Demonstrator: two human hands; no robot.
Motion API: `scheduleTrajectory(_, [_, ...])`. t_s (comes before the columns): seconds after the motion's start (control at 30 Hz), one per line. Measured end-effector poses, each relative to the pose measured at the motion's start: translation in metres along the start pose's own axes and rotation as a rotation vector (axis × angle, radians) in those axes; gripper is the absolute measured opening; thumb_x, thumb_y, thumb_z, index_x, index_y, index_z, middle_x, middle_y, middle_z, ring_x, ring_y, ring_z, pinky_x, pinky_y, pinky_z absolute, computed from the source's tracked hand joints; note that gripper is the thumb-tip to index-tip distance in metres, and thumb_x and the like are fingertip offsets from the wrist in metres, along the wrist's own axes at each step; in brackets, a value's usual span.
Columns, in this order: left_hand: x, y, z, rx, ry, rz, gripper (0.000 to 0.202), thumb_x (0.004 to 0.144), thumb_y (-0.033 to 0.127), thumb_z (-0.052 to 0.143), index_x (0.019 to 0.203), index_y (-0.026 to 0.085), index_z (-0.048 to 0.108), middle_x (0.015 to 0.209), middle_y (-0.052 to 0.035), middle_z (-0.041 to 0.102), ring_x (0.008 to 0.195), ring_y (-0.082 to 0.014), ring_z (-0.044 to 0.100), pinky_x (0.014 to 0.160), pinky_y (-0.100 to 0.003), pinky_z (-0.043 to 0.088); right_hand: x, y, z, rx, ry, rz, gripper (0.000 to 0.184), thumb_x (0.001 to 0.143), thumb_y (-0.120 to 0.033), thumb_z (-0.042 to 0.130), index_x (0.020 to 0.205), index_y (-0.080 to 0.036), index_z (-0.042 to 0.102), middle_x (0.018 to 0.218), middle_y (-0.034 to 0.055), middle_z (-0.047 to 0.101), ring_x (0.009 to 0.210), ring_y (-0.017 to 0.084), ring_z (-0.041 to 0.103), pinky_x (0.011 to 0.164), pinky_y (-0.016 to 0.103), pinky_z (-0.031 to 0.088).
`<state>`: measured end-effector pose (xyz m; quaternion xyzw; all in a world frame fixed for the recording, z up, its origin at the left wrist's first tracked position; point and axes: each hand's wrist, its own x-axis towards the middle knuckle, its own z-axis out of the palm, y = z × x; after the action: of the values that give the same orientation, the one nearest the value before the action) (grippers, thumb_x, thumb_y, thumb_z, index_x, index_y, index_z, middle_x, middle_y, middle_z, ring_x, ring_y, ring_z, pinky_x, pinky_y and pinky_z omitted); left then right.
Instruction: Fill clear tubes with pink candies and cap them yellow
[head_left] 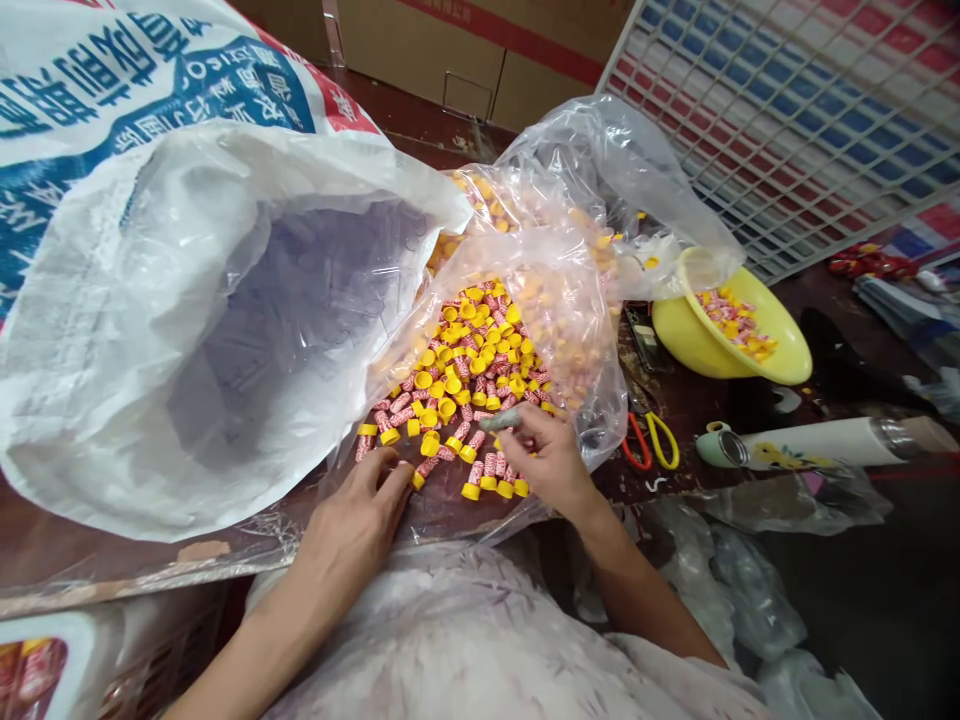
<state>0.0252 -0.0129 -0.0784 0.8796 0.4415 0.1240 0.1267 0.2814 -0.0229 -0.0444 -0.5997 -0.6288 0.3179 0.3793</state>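
Resting my left hand (367,500), fingers slightly parted, beside yellow-capped tubes (478,365), I cannot tell whether my right hand (547,455) grips one. Four line up near the table's (630,482) front edge; most lie heaped behind, seemingly left.

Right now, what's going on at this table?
The left hand is at the near edge of a pile of pink, yellow-capped pieces. The right hand, wearing a grey finger cover, is beside a row of them. An open white sack lies left; scissors and a yellow bowl of more are right.
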Motion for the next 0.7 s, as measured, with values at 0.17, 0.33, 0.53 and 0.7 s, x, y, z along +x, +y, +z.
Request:
scheduleTrajectory(0.17, [0.001,0.008,0.013,-0.182,-0.049,0.059,0.026,0.103,0.020,0.045,0.123,0.018,0.061,0.129,-0.0120,0.060,0.104,-0.0194,0.070,0.079,-0.028,0.061,0.013,0.004,-0.016,0.326,-0.026,0.196,0.027,0.084,-0.042,0.071,0.098,-0.020,0.064,0.076,-0.0026,0.060,0.059,0.012,0.053,0.054,0.023,0.042])
scheduleTrajectory(0.33, [0.002,0.005,0.006,-0.171,0.098,0.064,0.026,0.103,0.026,0.046,0.120,0.016,0.063,0.126,-0.0136,0.064,0.111,-0.0243,0.066,0.090,-0.037,0.060,0.013,-0.005,0.005,-0.173,-0.035,-0.054,0.010,0.088,-0.023,0.057,0.079,-0.020,0.057,0.087,0.0032,0.060,0.084,0.019,0.059,0.078,0.030,0.047])
scheduleTrajectory(0.53, [0.015,-0.016,-0.015,0.112,0.138,0.059,0.038,0.096,0.008,0.044,0.131,0.005,0.060,0.133,-0.0233,0.062,0.122,-0.0352,0.057,0.103,-0.049,0.052,0.020,-0.001,0.009,-0.717,-0.115,-0.049,0.019,0.093,-0.012,0.050,0.099,-0.019,0.067,0.097,0.0061,0.061,0.083,0.020,0.061,0.072,0.029,0.046])
scheduleTrajectory(0.7, [0.037,-0.007,-0.004,0.235,0.020,-0.080,0.050,0.094,0.002,0.038,0.142,0.001,0.052,0.148,-0.0295,0.050,0.133,-0.0398,0.052,0.103,-0.052,0.051,0.028,-0.003,0.014,-1.036,-0.216,0.112,0.047,0.094,-0.015,0.054,0.140,-0.026,0.055,0.121,0.0119,0.059,0.084,0.022,0.066,0.066,0.030,0.049])
